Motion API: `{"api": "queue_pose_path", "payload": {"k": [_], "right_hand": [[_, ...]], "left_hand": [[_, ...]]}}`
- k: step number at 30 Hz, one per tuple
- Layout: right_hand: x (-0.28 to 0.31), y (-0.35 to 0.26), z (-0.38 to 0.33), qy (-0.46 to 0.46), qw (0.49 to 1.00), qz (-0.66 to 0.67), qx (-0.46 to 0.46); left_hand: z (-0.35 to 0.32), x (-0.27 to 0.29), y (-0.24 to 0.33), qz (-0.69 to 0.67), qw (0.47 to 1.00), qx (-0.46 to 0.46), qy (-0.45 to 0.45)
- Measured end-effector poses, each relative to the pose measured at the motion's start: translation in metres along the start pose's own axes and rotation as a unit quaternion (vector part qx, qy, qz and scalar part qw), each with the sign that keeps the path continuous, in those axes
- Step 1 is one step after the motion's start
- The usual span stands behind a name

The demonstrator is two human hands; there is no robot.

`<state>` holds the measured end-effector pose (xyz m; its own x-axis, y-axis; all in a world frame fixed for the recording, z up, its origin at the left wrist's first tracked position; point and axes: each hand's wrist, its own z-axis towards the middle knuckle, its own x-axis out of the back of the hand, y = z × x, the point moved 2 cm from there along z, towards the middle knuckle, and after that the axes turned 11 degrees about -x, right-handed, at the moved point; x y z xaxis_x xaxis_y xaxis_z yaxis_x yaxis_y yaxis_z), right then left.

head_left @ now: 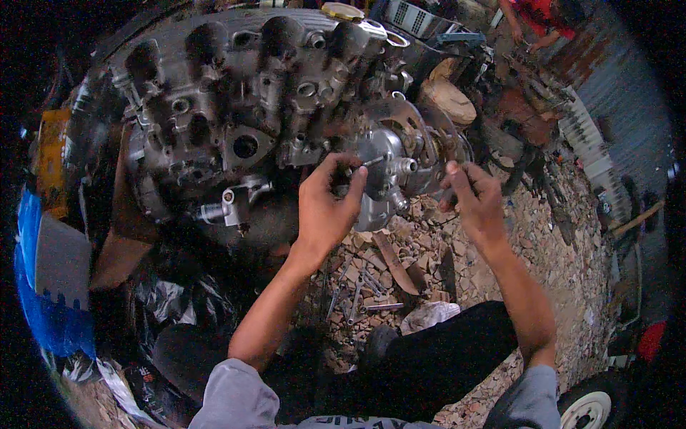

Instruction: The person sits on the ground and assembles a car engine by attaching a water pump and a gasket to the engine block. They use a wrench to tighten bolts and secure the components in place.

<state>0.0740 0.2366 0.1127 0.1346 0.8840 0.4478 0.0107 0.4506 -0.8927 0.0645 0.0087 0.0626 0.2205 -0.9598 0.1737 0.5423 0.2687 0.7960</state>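
Two hands work at the grey engine block (236, 107), at twelve o'clock. Left hand (325, 204) pinches a bolt (368, 164) against the silver pump housing (382, 179). Right hand (475, 196), at three o'clock, grips a dark tool (449, 194). Blue plastic sheet (43, 286) lies at nine o'clock.

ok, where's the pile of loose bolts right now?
In the head view the loose bolts lie on the rubble ground at lower centre, below the left hand and the engine block, between the person's two forearms.

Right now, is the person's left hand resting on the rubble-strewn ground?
No, the left hand is raised, its fingers pinching a small metal bolt against the grey engine cover.
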Motion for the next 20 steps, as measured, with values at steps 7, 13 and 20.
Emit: {"api": "queue_pose_path", "payload": {"k": [7, 13, 20], "right_hand": [[0.001, 0.016, 0.008, 0.039, 0.995, -0.043, 0.083], [0.011, 0.02, 0.011, 0.064, 0.985, -0.094, 0.128], [0.011, 0.035, 0.015, 0.011, 0.992, -0.053, 0.118]], "left_hand": [[0.01, -0.004, -0.003, 0.068, 0.993, -0.093, -0.017], [0.017, -0.012, 0.01, 0.182, 0.962, -0.19, -0.071], [-0.011, -0.047, 0.0, 0.133, 0.975, -0.174, 0.024]]}}
